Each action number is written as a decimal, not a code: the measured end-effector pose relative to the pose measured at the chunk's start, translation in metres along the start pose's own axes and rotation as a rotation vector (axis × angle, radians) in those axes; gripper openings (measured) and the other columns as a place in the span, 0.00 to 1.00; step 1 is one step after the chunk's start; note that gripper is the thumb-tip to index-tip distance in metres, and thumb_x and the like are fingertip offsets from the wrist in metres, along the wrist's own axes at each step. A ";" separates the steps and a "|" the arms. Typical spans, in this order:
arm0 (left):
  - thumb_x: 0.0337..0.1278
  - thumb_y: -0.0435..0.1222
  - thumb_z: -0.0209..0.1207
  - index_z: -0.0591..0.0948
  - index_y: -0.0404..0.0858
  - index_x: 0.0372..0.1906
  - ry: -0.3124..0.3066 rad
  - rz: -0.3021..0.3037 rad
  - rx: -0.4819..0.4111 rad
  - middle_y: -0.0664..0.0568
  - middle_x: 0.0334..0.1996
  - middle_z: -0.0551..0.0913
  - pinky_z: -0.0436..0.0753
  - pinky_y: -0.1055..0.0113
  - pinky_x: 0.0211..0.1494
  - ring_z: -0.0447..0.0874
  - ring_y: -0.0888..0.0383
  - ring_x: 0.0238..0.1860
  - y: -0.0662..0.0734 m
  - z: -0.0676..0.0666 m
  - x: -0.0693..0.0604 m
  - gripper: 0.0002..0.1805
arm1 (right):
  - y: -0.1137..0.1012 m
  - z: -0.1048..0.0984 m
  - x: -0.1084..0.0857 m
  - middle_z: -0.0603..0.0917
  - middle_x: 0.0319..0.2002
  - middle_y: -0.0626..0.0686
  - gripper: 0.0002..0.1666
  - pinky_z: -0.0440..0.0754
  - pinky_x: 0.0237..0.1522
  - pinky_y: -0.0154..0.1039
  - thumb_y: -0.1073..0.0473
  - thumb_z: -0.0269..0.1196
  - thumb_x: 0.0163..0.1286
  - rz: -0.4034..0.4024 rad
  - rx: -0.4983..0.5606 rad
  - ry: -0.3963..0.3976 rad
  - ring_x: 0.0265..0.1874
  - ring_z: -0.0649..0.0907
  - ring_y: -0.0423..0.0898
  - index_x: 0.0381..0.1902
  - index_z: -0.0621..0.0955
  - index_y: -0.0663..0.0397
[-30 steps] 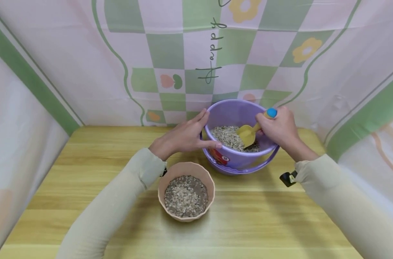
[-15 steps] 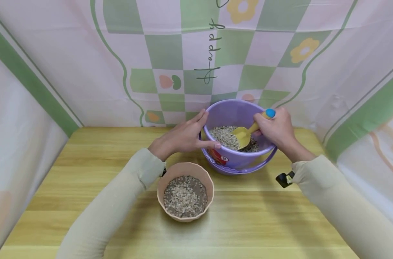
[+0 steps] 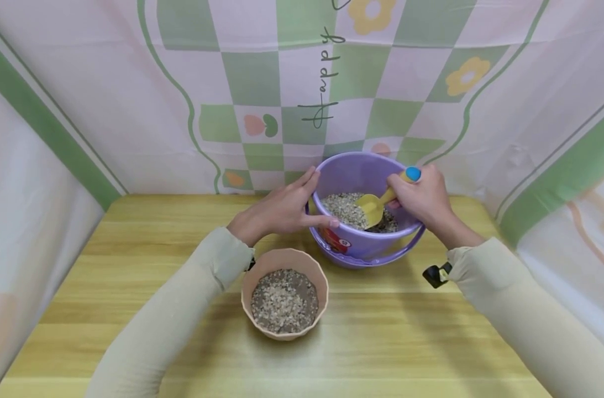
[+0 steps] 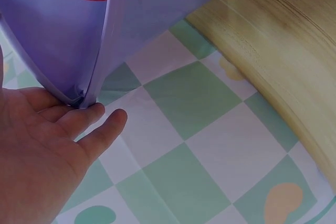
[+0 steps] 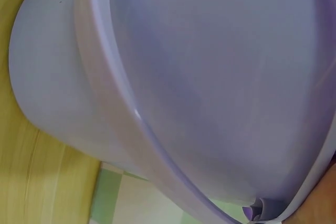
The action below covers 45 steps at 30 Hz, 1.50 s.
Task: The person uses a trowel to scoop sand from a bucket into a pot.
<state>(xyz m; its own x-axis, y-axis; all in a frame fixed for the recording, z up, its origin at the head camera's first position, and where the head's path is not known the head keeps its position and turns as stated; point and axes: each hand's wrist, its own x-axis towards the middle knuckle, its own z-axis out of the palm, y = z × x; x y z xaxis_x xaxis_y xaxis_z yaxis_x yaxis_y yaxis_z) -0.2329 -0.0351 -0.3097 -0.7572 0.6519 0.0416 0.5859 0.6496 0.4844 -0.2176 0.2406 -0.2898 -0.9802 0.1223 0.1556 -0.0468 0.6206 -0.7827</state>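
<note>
A purple bucket [image 3: 363,243] with a red sticker stands near the table's back edge, holding pale and dark grit [image 3: 345,209]. My left hand [image 3: 284,213] rests against its left side, thumb along the front rim, the other fingers fairly straight. In the left wrist view those fingers [image 4: 89,127] touch the rim where the handle joins it. Over the bucket's right rim, my right hand [image 3: 423,193] grips the handle of a yellow toy shovel [image 3: 371,208] with a blue end. The blade sits in the grit. In the right wrist view only a sliver of the hand shows beside the bucket.
In front of the bucket, a pink bowl [image 3: 309,261] with similar grit stands on the wooden table [image 3: 396,337]. The bucket's purple handle [image 3: 381,261] hangs down at its front. A patterned cloth [image 3: 252,77] rises behind the table.
The shovel blade has shifted slightly left in the grit, and my right hand has moved left with it. My left hand stays at the bucket's left side.
</note>
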 end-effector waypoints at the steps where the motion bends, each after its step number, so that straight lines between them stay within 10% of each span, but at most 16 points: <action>1: 0.54 0.70 0.57 0.40 0.35 0.80 0.002 0.000 0.002 0.40 0.80 0.36 0.62 0.53 0.74 0.51 0.43 0.76 0.000 0.000 0.000 0.64 | 0.000 0.000 0.000 0.85 0.15 0.50 0.17 0.83 0.26 0.29 0.56 0.60 0.64 0.000 -0.001 -0.003 0.16 0.87 0.48 0.30 0.86 0.65; 45: 0.55 0.69 0.57 0.41 0.34 0.80 0.011 0.006 0.016 0.39 0.80 0.37 0.65 0.53 0.72 0.58 0.41 0.73 -0.001 0.000 -0.001 0.64 | -0.007 0.000 0.001 0.87 0.21 0.52 0.13 0.87 0.29 0.47 0.62 0.59 0.65 0.106 0.263 -0.048 0.18 0.87 0.50 0.35 0.84 0.69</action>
<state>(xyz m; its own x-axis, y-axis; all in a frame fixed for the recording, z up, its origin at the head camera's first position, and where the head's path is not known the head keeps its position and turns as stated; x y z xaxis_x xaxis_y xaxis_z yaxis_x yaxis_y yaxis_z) -0.2326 -0.0358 -0.3104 -0.7566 0.6516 0.0545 0.5953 0.6519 0.4697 -0.2185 0.2366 -0.2845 -0.9900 0.1349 0.0411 0.0139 0.3834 -0.9235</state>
